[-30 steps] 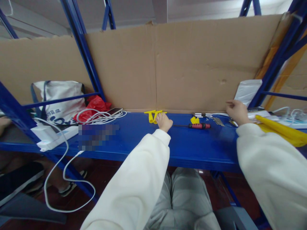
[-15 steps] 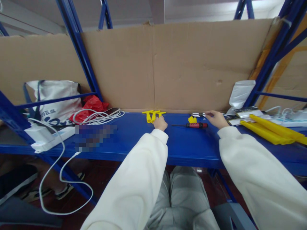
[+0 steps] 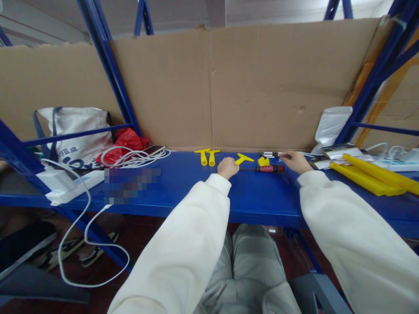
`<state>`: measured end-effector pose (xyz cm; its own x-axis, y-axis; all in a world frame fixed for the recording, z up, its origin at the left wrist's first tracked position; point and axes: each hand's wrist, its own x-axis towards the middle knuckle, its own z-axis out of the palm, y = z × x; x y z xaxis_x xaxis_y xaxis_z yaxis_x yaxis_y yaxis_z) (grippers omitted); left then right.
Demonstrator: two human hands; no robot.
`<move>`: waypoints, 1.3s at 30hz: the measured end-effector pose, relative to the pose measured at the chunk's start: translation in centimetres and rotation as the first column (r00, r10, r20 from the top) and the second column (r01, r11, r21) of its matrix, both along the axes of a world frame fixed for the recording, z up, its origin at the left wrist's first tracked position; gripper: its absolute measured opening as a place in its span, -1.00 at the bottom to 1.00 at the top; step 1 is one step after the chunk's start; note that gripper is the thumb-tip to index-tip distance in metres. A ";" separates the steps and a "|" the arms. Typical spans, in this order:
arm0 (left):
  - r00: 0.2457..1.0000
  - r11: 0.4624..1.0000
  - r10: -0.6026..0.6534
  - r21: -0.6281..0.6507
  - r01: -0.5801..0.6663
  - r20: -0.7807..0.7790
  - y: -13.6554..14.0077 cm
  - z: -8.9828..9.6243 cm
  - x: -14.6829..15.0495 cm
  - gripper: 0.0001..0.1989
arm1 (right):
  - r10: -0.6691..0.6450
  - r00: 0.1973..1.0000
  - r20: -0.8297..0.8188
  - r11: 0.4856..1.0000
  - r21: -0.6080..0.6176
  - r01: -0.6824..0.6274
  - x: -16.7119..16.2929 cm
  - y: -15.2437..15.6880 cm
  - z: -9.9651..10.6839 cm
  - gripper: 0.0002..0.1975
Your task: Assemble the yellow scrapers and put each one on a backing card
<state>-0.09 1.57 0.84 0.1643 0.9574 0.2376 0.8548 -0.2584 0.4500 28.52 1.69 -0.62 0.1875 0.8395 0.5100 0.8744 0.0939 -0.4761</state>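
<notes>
My left hand (image 3: 228, 167) is closed around the stem of a yellow T-shaped plastic handle (image 3: 245, 158), its crosspiece pointing to the right. Two more yellow T-shaped handles (image 3: 208, 157) lie side by side to the left of that hand. A screwdriver (image 3: 270, 168) with a red and black grip lies between my hands, its shaft pointing left. Just behind it are small yellow pieces (image 3: 263, 161). My right hand (image 3: 297, 162) is at the right, fingertips pinched together beside small white-and-black items (image 3: 270, 155); what the fingers hold is too small to make out.
Long yellow parts (image 3: 369, 174) and white packets (image 3: 338, 150) lie at the right. On the left are a white cloth bag (image 3: 77, 135), a red plastic bag (image 3: 126, 144), coiled white cable (image 3: 140, 158) and a power strip (image 3: 77, 188). A cardboard panel (image 3: 255, 87) closes the back.
My left hand has moved right, carrying one yellow T-shaped handle away from the other two and turning it toward the right. The right hand has stayed nearly in place.
</notes>
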 end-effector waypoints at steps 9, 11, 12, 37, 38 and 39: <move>0.997 0.997 -0.068 0.025 0.069 -0.044 -0.1 0.0 0.0 -0.80 | -0.049 0.996 0.072 0.993 -0.105 0.056 0.6 -0.1 0.1 -0.77; 0.996 0.996 -0.085 0.024 0.086 -0.040 -0.2 0.1 0.1 -0.82 | 0.016 0.996 0.082 0.992 -0.123 -0.006 0.2 0.1 0.0 -0.80; 0.995 0.995 -0.094 0.021 0.095 -0.038 -0.3 0.2 0.1 -0.83 | 0.049 0.995 0.087 0.990 -0.133 -0.037 0.1 0.2 0.0 -0.82; 0.990 0.990 -0.139 -0.013 0.139 -0.037 -0.6 0.2 0.5 -0.74 | 0.081 0.980 0.182 0.943 -0.332 -0.017 1.0 0.6 -0.5 -0.63; 0.991 0.991 -0.131 -0.019 0.130 -0.034 -0.7 0.2 0.5 -0.71 | 0.078 0.981 0.178 0.944 -0.329 -0.015 1.5 0.7 -0.6 -0.63; 0.992 0.992 -0.123 -0.024 0.122 -0.031 -0.9 0.2 0.4 -0.67 | 0.067 0.981 0.179 0.952 -0.306 -0.009 2.0 0.8 -0.7 -0.64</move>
<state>0.36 0.71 1.07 0.2880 0.9345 0.2093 0.8315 -0.3524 0.4295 30.55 2.48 -1.33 0.0788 0.9640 0.2538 0.9484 0.0059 -0.3170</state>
